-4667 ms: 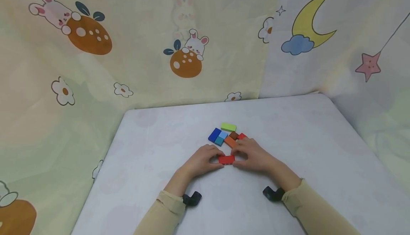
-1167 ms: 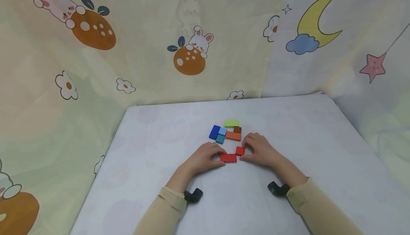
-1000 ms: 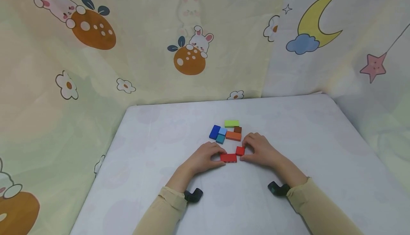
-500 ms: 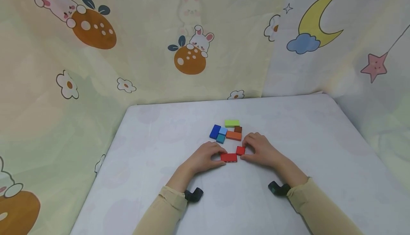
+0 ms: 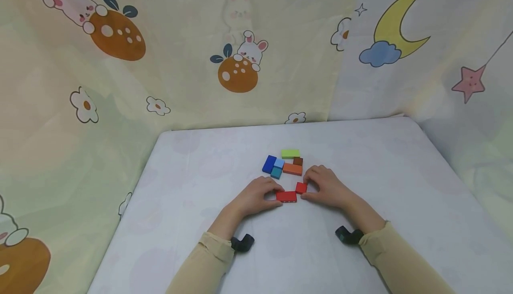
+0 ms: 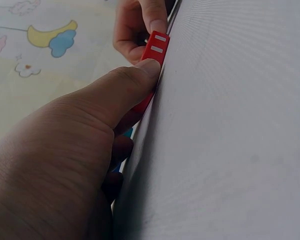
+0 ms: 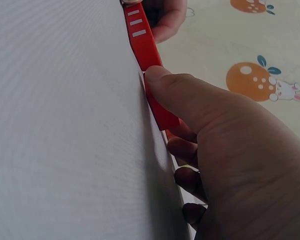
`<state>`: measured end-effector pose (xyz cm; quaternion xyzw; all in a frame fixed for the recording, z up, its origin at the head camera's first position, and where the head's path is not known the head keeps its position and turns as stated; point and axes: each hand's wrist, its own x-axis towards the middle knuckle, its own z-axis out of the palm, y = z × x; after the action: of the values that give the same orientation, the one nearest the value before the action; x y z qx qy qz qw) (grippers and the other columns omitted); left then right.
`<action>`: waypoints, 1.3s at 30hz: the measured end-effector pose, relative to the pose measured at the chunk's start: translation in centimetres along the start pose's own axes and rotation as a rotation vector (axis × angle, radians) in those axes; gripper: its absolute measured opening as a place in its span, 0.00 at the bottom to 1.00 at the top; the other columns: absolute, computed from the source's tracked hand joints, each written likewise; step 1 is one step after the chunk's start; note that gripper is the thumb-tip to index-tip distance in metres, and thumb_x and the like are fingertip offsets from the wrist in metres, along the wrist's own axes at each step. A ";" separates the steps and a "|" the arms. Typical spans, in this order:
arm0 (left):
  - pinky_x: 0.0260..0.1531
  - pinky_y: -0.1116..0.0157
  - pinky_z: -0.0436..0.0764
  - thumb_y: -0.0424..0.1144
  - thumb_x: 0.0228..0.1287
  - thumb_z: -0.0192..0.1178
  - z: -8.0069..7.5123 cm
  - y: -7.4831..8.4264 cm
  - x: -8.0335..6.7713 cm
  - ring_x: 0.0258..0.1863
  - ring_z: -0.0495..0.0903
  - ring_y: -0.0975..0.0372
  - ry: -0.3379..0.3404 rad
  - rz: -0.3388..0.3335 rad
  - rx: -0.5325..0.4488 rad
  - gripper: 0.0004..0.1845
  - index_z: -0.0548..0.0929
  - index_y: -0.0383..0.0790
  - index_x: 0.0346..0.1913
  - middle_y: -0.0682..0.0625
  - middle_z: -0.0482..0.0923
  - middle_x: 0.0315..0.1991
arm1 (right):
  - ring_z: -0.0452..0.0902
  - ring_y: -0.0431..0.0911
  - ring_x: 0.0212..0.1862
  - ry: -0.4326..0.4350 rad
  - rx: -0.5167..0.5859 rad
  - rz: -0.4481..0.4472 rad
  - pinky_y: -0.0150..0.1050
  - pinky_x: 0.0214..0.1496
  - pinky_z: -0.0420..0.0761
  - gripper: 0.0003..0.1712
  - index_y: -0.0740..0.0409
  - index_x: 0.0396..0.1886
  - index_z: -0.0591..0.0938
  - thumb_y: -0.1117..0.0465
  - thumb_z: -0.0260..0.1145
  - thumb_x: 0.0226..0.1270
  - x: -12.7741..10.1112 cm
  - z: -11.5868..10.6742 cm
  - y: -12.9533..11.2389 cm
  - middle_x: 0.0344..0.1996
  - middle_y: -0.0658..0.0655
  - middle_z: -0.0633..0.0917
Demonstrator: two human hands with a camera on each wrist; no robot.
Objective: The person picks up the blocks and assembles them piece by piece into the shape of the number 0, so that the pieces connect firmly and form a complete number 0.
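Note:
A long red block (image 5: 286, 196) lies flat on the white table (image 5: 192, 182). My left hand (image 5: 258, 193) pinches its left end, thumb on the near side (image 6: 145, 67). A small red block (image 5: 301, 188) touches the long block's far right corner, and my right hand (image 5: 324, 187) pinches it between thumb (image 7: 157, 77) and fingers. In the right wrist view the two red blocks (image 7: 142, 40) form one strip along the table edge-on. Just beyond lies a cluster: dark blue (image 5: 269, 164), light blue (image 5: 279, 163), teal (image 5: 275, 173), green (image 5: 290, 153), brown (image 5: 298, 161) and orange (image 5: 292, 169) blocks.
Cartoon-print cloth (image 5: 236, 62) hangs behind and on both sides of the table. The table's left edge (image 5: 132, 196) and right edge (image 5: 449, 169) drop off onto cloth. Black wrist cameras (image 5: 242, 243) sit near both cuffs.
Over the last second nothing has visibly moved. Since the earliest frame, the small red block has come from the cluster to the long block's right end, and the orange block lies straighter.

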<state>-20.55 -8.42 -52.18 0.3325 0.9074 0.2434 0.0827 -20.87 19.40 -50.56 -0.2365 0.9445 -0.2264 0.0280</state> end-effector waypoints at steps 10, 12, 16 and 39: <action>0.57 0.63 0.77 0.61 0.62 0.63 0.0 -0.1 0.0 0.54 0.73 0.69 -0.001 0.006 -0.008 0.21 0.80 0.64 0.56 0.66 0.79 0.51 | 0.70 0.44 0.54 -0.007 0.009 -0.002 0.48 0.57 0.76 0.24 0.39 0.41 0.77 0.40 0.78 0.49 0.0 0.0 0.1 0.48 0.45 0.78; 0.57 0.62 0.77 0.61 0.62 0.63 -0.1 0.0 0.1 0.54 0.73 0.69 -0.001 0.004 -0.006 0.21 0.80 0.64 0.56 0.66 0.79 0.52 | 0.70 0.44 0.54 -0.011 0.010 0.000 0.48 0.57 0.75 0.24 0.39 0.41 0.77 0.41 0.78 0.48 0.0 -0.1 0.1 0.48 0.45 0.78; 0.59 0.62 0.76 0.62 0.61 0.63 -0.1 0.0 0.1 0.55 0.72 0.69 -0.009 -0.006 -0.006 0.22 0.80 0.65 0.57 0.66 0.78 0.53 | 0.70 0.44 0.54 -0.013 0.007 0.000 0.48 0.56 0.75 0.25 0.39 0.42 0.77 0.40 0.78 0.48 0.1 -0.2 0.1 0.48 0.46 0.78; 0.54 0.62 0.79 0.55 0.65 0.64 -2.1 -2.5 3.2 0.48 0.74 0.64 0.136 -0.224 -0.140 0.24 0.77 0.57 0.62 0.57 0.75 0.49 | 0.70 0.43 0.52 -0.020 0.007 0.007 0.46 0.54 0.76 0.23 0.37 0.40 0.77 0.39 0.77 0.50 0.2 0.2 0.6 0.48 0.45 0.78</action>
<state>-25.03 -8.80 -51.54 0.2054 0.9231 0.3175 0.0704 -21.27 19.73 -51.03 -0.2355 0.9441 -0.2274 0.0388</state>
